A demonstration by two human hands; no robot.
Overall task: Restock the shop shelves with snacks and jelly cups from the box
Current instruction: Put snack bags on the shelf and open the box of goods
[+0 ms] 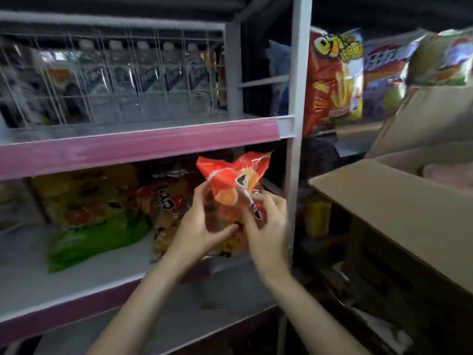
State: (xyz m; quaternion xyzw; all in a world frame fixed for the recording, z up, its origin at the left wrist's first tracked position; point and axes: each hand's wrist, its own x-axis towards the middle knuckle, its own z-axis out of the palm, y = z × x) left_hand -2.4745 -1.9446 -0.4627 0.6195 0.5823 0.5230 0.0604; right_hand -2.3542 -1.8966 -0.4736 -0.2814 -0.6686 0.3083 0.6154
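Snack bag [236, 185], red and orange with a clear window: I hold it upright in both hands at the right end of the middle shelf [84, 278], just ahead of that shelf's front lip. My left hand [202, 224] grips the bag's left side, thumb across the front and fingers curled round behind. My right hand [266, 221] pinches the right edge with curled fingertips. The bag's crimped top reaches almost to the pink price rail [143, 147] above the middle shelf.

Further in on the middle shelf, touching or just behind my left hand, stands a red-and-orange packet with dark lettering [169, 201]. Left of that lie a green packet [97, 237] and a yellow packet [84, 185]. One level above the middle shelf, water bottles [153, 80] stand behind a wire guard. To the right of the middle shelf, beyond the upright post [294, 124], the cardboard box [399, 219] stands open.

Step in hand, as I judge it: placing this bag on the shelf. The next move calls for pushing it into the gap at the right end, standing it face-out, then letting go without toppling the packet alongside.
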